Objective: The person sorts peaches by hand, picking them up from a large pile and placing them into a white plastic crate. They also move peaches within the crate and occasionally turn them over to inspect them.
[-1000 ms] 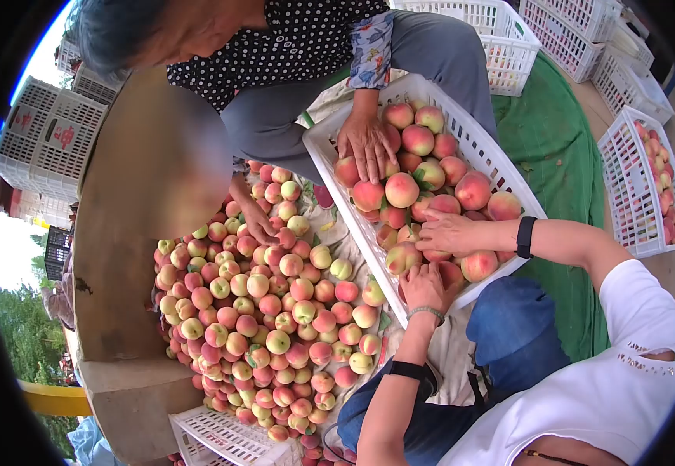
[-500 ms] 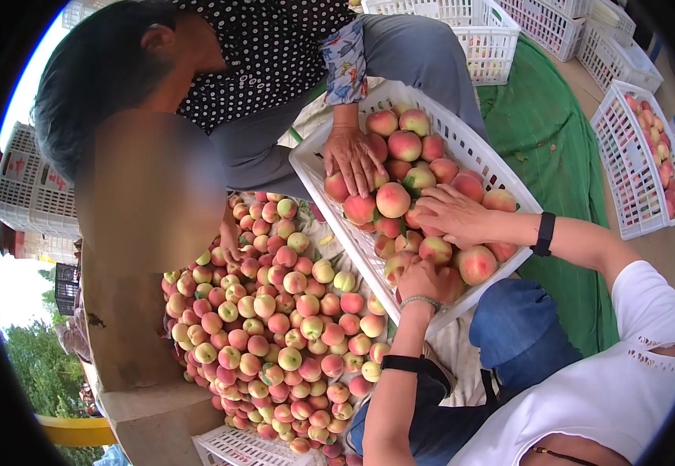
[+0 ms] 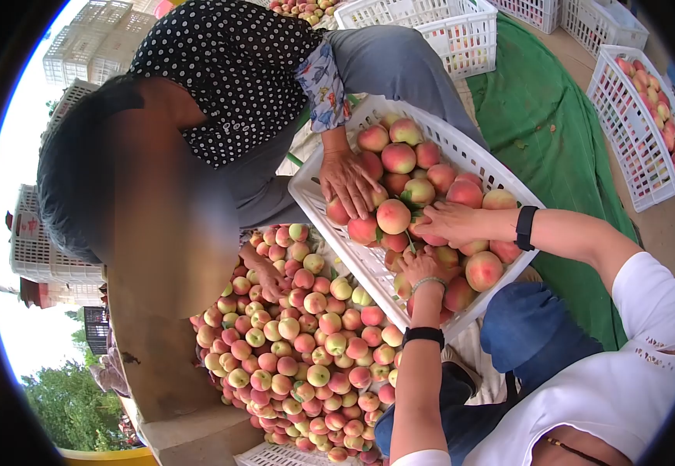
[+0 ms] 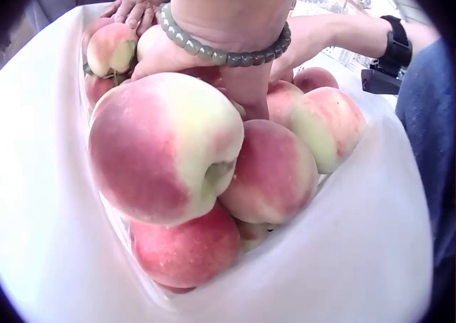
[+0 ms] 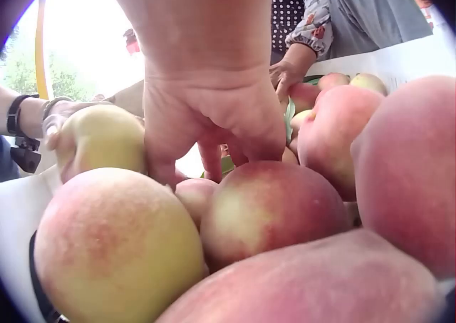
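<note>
Peaches (image 3: 398, 158) fill a white plastic crate (image 3: 353, 256). My left hand (image 3: 428, 268), with a bead bracelet, is in its near part; in the right wrist view its fingers curl round a yellowish peach (image 5: 110, 141). In the left wrist view peaches hide the fingertips of my left hand (image 4: 228, 45). Just beyond it, my right hand (image 3: 458, 223) rests over peaches, fingers extended. From the right wrist view, the fingers of my right hand (image 5: 206, 88) reach down among peaches behind a red one (image 5: 271, 209); their tips are partly hidden.
Across the crate sits a person in a dotted top, one hand (image 3: 345, 182) on the crate's peaches, the other (image 3: 266, 276) at a large peach pile (image 3: 298, 357). A filled crate (image 3: 640, 132) stands at right beside a green cloth (image 3: 547, 116); more crates (image 3: 461, 39) stand behind.
The head view has shifted. My left hand has moved deeper into the crate, closer to my right hand, which stays among the peaches. The other person's head is lower in view.
</note>
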`<state>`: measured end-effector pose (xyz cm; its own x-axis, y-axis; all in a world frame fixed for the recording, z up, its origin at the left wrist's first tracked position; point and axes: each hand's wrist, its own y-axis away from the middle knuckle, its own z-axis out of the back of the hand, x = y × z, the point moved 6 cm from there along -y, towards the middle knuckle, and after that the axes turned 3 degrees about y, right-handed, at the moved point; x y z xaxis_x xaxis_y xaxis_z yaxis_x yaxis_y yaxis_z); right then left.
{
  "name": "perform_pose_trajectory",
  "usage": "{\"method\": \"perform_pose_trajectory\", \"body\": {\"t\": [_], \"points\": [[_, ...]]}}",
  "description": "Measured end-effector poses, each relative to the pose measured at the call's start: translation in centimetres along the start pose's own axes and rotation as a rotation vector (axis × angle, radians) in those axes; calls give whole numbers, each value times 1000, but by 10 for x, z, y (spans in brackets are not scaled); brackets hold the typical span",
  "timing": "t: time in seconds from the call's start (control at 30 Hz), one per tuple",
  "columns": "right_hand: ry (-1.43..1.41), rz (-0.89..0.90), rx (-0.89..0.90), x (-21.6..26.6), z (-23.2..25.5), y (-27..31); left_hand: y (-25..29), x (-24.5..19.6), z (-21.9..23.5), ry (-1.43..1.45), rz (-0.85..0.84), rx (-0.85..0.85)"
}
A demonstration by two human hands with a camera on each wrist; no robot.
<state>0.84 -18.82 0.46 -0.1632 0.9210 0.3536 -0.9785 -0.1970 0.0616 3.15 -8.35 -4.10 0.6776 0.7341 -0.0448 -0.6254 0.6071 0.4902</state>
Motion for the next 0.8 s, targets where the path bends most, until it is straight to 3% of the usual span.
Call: {"method": "perform_pose_trajectory", "body": {"t": [0.13,0.2,0.3,0.4,0.47,0.53,0.57,0.63,0.67,0.8], "points": [[-34,32,11,-6,2,-11,4,-1,5,75,-37,-100],[-202,5,84,-10,5,-16,5,-1,5,136,-84,-154],[-357,-88,-15,-21,12,-14,13,4,6,320,-221,-211],[-359,-95,29,-24,12,-20,26,14,3,453,-280,-208],[-365,-113,53,-20,14,-20,40,17,7,524,-418,-307],[-375,-116,252,-10,8,-19,49,19,9,532,-422,-305],[-377,-117,254,-10,-3,-19,55,18,13,543,-421,-304],[-388,73,112,-1,-20,-21,64,14,22,603,-408,-220],[-349,-65,336,7,-18,-16,66,14,20,660,-392,-136],[-311,-105,436,0,-53,-12,62,22,8,778,-395,-51]]}}
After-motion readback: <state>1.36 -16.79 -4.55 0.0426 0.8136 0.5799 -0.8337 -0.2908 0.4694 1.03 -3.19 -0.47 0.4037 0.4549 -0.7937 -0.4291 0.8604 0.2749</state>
